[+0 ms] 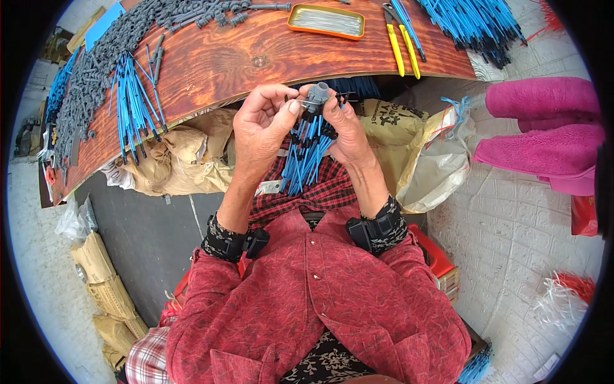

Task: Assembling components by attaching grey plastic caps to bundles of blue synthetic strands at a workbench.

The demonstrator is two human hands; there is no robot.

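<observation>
My right hand [350, 131] grips a grey ribbed plastic fitting [318, 94] in front of my chest, close to the table's near edge. My left hand [263, 125] pinches a thin silvery metal pin [306, 102] between thumb and forefinger, its length lying against the fitting. Whether the pin passes through the fitting is too small to tell. Small black pieces show near the fingertips of both hands. Below the fitting, a bunch of thin blue rods [306, 157] with black ends lies over my lap, partly hidden by my right hand.
On the reddish wooden table [256, 61] lie a heap of grey plastic fittings [96, 77], blue rods [134, 102], an orange-rimmed tin of metal pins [326, 22] and yellow-handled pliers [403, 41]. More blue rods [476, 25] sit at the far right. Sacks [192, 150] stand under the table.
</observation>
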